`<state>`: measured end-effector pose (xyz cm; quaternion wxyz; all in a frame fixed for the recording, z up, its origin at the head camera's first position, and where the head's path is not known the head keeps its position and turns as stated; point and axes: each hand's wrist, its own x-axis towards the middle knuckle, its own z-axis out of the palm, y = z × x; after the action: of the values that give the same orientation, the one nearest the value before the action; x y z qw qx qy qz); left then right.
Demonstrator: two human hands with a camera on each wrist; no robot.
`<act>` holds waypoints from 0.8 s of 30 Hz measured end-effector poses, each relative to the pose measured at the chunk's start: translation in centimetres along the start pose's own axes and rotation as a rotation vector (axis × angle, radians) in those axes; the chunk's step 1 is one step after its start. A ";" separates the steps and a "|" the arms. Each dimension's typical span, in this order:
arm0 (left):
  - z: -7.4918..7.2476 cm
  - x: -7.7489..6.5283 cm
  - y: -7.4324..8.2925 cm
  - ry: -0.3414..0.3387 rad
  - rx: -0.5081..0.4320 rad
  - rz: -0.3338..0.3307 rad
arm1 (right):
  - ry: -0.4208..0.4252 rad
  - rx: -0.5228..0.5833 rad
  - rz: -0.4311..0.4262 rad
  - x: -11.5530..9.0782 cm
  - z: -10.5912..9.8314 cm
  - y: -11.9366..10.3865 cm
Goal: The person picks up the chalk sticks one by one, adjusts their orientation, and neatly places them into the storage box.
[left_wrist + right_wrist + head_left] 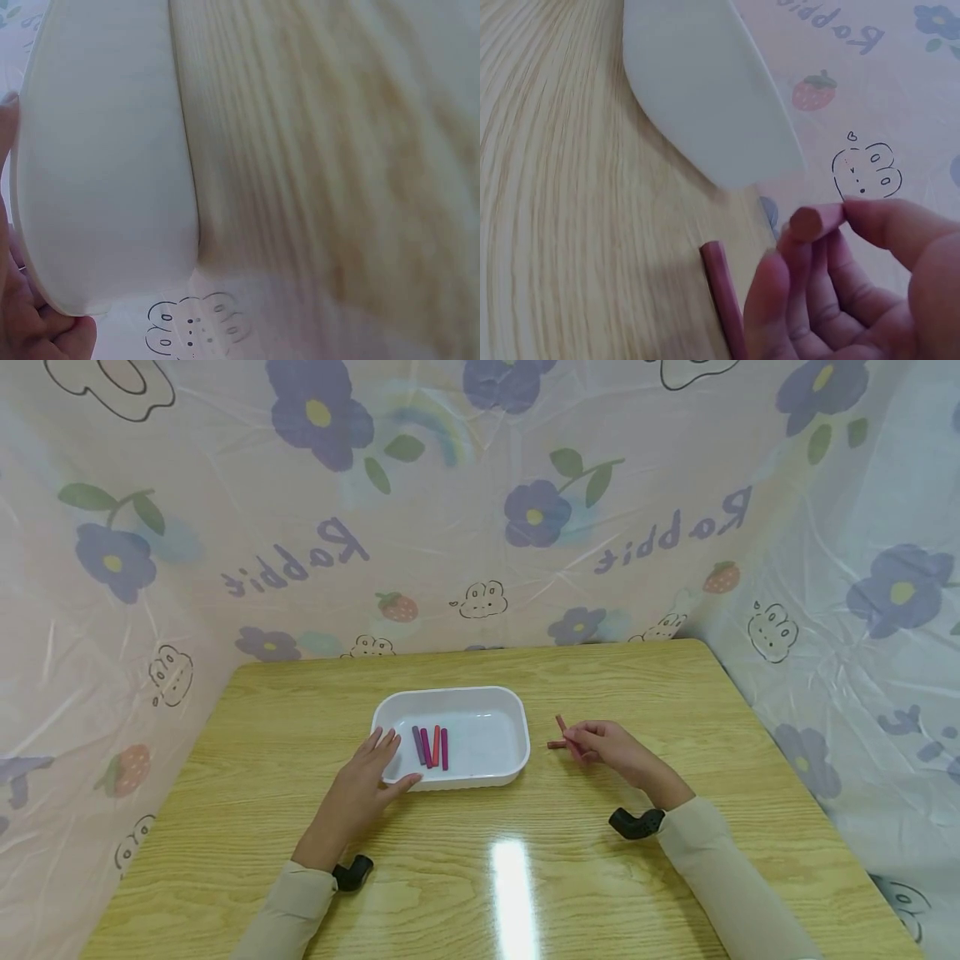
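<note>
A shallow white tray [489,739] with rounded corners sits on the wooden table. On its left half lie several crayons [444,750] in purple, magenta and orange-red. My left hand [363,781] holds the tray's front left corner; in the left wrist view its fingers [34,322] bend round the rim. To the right of the tray, my right hand [611,750] pinches a brownish-red crayon [819,222] between thumb and fingers, raised over the table in the right wrist view. Another reddish crayon [722,292] lies on the wood just below that hand.
The light wooden table [450,877] carries a bright light reflection near its front. Behind it and along both sides hangs a patterned sheet [450,527] with flowers, rabbits and strawberries. A black wrist device [636,822] shows below the right sleeve, another [354,872] by the left.
</note>
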<state>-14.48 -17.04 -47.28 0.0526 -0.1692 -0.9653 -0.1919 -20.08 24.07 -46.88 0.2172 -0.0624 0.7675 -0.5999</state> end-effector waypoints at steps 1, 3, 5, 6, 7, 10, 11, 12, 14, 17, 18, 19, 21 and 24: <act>0.0 0.0 0.0 0.000 0.000 0.000 | -0.003 0.008 -0.002 0.0 0.0 0.0; -0.1 0.0 0.1 0.000 -0.001 0.003 | -0.003 0.033 0.003 0.1 0.1 0.0; -0.1 0.0 0.1 -0.001 -0.001 0.005 | -0.005 0.065 0.003 0.2 0.2 -0.1; -0.1 0.0 0.1 -0.002 0.000 0.006 | -0.003 0.084 0.004 0.2 0.2 -0.1; -0.1 0.0 0.1 -0.003 0.000 0.006 | -0.003 0.102 0.005 0.2 0.2 -0.2; -0.1 0.0 0.1 -0.008 0.002 0.002 | -0.001 0.147 0.000 0.2 0.3 -0.4; -0.1 0.0 0.1 -0.010 0.003 0.000 | 0.001 0.161 0.000 0.2 0.3 -0.6; -0.2 0.0 0.1 -0.011 0.002 -0.001 | 0.004 0.173 0.002 0.2 0.4 -0.7; -0.1 0.0 0.1 -0.011 0.002 -0.001 | 0.000 0.188 0.000 0.2 0.5 -0.9; -0.1 0.1 0.1 -0.010 0.002 -0.001 | 0.002 0.216 0.002 0.2 0.7 -1.2; -0.1 0.1 0.0 -0.009 0.003 -0.001 | 0.000 0.221 0.001 0.2 0.7 -1.3; 0.0 0.1 0.0 -0.008 0.004 -0.002 | -0.001 0.226 0.000 0.3 0.8 -1.3; 0.0 0.0 0.0 -0.007 0.005 -0.003 | -0.004 0.236 -0.005 0.4 0.9 -1.5; 0.0 0.0 0.0 -0.005 0.007 -0.004 | -0.009 0.244 -0.020 0.5 1.2 -1.9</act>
<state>-14.52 -17.04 -47.30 0.0503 -0.1677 -0.9665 -0.1879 -20.35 22.33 -45.42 0.2206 -0.0460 0.6870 -0.6908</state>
